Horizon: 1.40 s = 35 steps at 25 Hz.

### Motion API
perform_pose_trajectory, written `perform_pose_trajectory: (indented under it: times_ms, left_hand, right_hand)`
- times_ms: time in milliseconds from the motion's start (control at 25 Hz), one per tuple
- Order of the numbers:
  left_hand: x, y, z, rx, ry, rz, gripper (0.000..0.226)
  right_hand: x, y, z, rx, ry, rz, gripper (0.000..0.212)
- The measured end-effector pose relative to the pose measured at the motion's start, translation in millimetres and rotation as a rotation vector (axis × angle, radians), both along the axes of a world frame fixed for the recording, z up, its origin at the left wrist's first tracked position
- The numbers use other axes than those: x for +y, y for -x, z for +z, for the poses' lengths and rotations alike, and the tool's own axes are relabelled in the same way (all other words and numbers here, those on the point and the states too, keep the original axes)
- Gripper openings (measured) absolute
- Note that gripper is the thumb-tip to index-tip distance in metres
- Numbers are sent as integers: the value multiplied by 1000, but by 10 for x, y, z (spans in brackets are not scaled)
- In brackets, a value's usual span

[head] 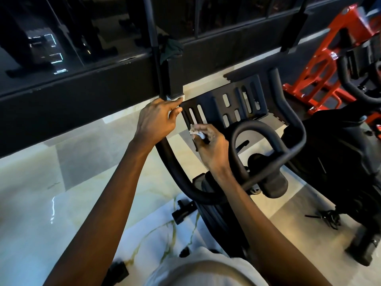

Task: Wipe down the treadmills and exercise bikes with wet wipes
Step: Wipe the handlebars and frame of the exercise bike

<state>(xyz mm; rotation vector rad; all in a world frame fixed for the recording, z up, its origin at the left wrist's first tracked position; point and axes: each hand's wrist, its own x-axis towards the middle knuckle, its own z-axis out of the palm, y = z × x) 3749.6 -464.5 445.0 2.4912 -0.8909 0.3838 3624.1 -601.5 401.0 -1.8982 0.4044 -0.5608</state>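
Pale marble floor (pixel 41 193) with greenish veins shines under a dark glass wall (pixel 61 38) on the left, which has a thick black sill along its foot. Standing beside the person, I see their left grip (pixel 158 118) curled over the top end of the black handlebar (pixel 171 166) of the exercise bike (pixel 216 219), with thumb and forefinger reaching to the corner of the bike's slotted tray (pixel 226 104). Up on the sill behind it lies a bunched green cloth (pixel 172 49). Just right of that hand is the wet wipe (pixel 195 133), crumpled and white, held against the tray's lower left edge. The right grip (pixel 208 147) pinches it between curled fingers, knuckles up. A looped bar (pixel 234 141) rises close beside that wrist. Further right stands the black body of a second bike (pixel 340 157), and beyond it, against the wall, a red frame (pixel 321 65). A light shirt (pixel 206 269) shows at the bottom.
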Motion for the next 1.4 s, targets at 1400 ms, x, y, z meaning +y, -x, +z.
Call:
perform_pose_trajectory:
  times_ms: [1400]
  left_hand:
    - [-105, 88, -55, -170, 15, 174, 32]
  right_hand:
    - [-363, -377, 218, -5, 229, 308, 23]
